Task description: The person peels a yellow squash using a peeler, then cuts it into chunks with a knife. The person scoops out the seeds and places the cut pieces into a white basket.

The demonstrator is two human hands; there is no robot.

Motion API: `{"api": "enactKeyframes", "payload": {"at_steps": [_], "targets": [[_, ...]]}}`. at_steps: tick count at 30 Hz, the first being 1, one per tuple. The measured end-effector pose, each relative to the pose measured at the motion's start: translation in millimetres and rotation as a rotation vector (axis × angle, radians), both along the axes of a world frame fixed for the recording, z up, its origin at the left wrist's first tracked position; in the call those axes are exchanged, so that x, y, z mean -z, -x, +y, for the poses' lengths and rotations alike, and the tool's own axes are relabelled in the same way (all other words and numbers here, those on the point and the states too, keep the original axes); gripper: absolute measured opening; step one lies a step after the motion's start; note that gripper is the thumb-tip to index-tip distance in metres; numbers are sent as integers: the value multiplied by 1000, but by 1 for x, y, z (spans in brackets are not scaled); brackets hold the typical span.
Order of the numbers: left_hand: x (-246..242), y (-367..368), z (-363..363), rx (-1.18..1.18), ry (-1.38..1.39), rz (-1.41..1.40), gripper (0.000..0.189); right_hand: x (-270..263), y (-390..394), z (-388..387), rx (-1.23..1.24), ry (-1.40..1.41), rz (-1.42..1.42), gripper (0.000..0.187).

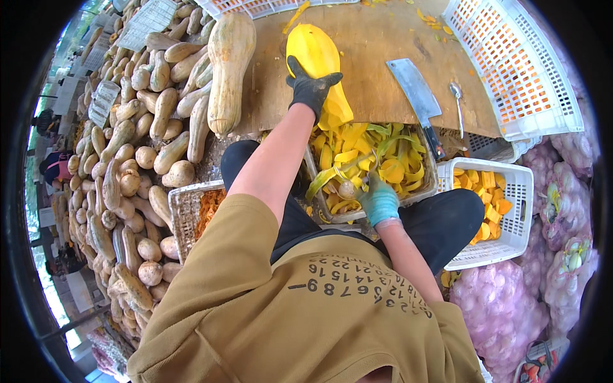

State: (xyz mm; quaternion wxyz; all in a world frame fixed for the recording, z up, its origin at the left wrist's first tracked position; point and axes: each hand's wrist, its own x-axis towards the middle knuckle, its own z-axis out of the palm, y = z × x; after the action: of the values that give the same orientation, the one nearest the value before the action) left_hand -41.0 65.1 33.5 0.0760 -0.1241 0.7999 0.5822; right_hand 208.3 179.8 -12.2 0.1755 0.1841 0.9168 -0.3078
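Observation:
My left hand [309, 86], in a black glove, grips a peeled yellow squash [313, 48] from above, with thumb and fingers spread around its middle. The squash lies over the near edge of the wooden board [368, 86], its narrow end above a crate [431, 177] of peelings. In a teal glove, my right hand [378, 198] is low over the yellow and green peelings [395, 167], fingers curled around a thin tool, perhaps a peeler, whose shape is partly hidden. A cleaver [416, 91] and a metal spoon [458, 107] rest on the board's right side.
Left of the board stands a large unpeeled squash [232, 67], beside a big heap of squashes [163, 110]. Right are a white crate of orange chunks [517, 210], a tilted white crate [531, 72] and net sacks [498, 297]. Orange pulp [208, 206] fills a crate at left. A person [57, 167] is far left.

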Motion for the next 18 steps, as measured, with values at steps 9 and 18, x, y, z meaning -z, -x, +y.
{"api": "enactKeyframes", "payload": {"at_steps": [9, 18], "targets": [[-2, 5, -4, 22, -7, -66, 142, -6, 66, -9, 13, 122, 203, 46], [9, 11, -5, 9, 8, -15, 139, -33, 71, 5, 43, 152, 272, 42]]}}
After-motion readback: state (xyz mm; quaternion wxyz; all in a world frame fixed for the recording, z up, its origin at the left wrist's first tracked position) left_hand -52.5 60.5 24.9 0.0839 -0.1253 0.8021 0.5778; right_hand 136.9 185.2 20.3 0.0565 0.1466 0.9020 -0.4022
